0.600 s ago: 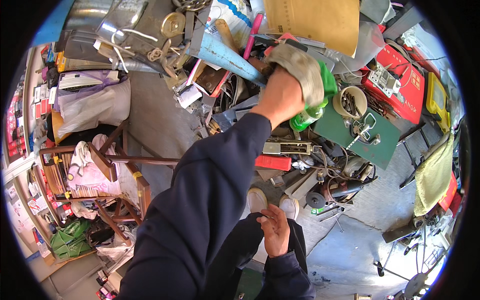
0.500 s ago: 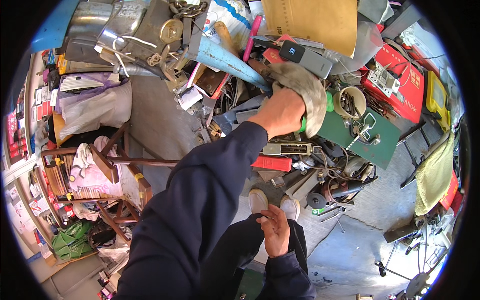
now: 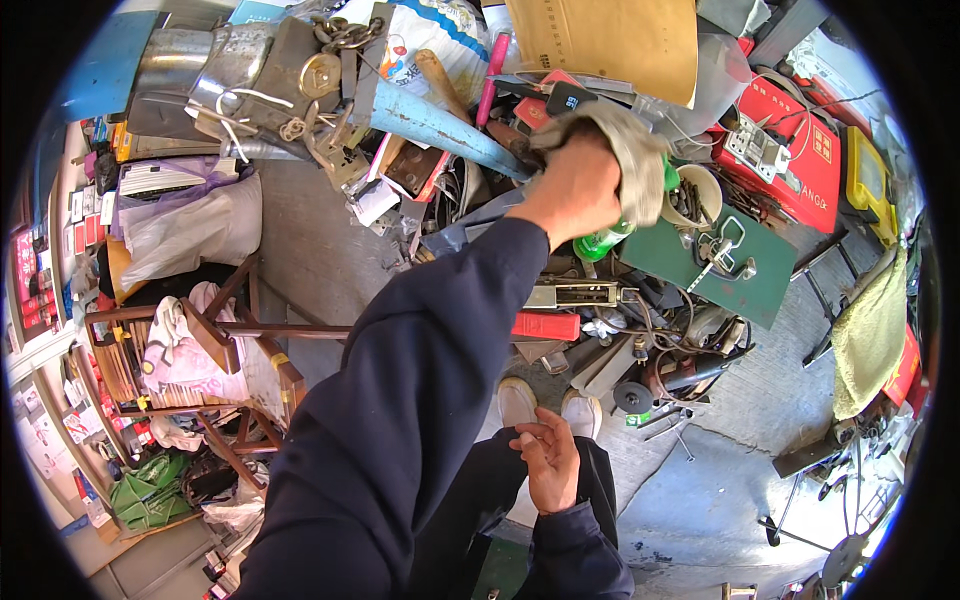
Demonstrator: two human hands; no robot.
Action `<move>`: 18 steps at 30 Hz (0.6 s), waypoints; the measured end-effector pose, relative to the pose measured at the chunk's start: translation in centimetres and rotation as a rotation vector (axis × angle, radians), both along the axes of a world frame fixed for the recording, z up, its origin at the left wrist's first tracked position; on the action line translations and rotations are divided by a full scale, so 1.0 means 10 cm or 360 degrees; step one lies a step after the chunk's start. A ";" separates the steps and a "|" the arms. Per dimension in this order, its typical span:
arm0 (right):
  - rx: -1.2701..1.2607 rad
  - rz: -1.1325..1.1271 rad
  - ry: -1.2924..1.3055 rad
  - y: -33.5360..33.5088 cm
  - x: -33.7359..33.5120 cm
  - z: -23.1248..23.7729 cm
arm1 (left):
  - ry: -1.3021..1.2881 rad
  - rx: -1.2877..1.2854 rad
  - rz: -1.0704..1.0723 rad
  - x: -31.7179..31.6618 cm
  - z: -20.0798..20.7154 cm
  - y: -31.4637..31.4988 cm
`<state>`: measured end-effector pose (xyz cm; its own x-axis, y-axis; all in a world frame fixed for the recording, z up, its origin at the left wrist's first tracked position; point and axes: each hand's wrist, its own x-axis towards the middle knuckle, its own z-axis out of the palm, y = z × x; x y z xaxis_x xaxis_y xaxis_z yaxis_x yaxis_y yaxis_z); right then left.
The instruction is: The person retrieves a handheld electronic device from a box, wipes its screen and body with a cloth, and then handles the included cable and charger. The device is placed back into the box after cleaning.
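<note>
I see the green box (image 3: 745,272) lying flat amid scrap, so I place everything by it. The blue pipe (image 3: 440,128) slants well off its far corner, the brown envelope (image 3: 610,40) stands beyond it, and the red case (image 3: 790,165) lies just behind. My left hand (image 3: 580,185), arm outstretched, is closed around a grey rag (image 3: 630,150) right at the box's near corner, over a green bottle (image 3: 600,243). My right hand (image 3: 550,460) hangs well below the box, fingers loosely curled, holding nothing, above my shoes (image 3: 545,405)
</note>
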<state>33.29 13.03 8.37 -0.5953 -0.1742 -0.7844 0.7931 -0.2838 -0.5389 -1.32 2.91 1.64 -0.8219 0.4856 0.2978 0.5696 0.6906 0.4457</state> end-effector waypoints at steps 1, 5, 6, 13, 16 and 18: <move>-0.0003 0.0009 0.0009 -0.02 0.02 -0.01 | -0.0125 0.0144 -0.0134 0.12 0.01 0.00; -0.0002 0.0052 0.0015 -0.06 0.14 -0.03 | -0.0607 0.0561 -0.0068 0.77 0.13 -0.10; 0.0022 0.0073 0.0014 -0.06 0.16 -0.04 | -0.0751 0.0661 0.0021 0.98 0.18 -0.14; 0.0326 0.0211 0.0253 -0.16 0.43 -0.24 | -0.0566 0.0157 0.0313 2.74 0.87 -0.71; 0.0596 0.0436 0.0523 -0.14 0.55 -0.32 | -0.0625 -0.0255 0.0420 3.37 1.30 -0.79; 0.0296 0.0288 0.0209 -0.15 0.62 -0.36 | -0.0976 -0.0370 0.0464 3.84 1.72 -0.82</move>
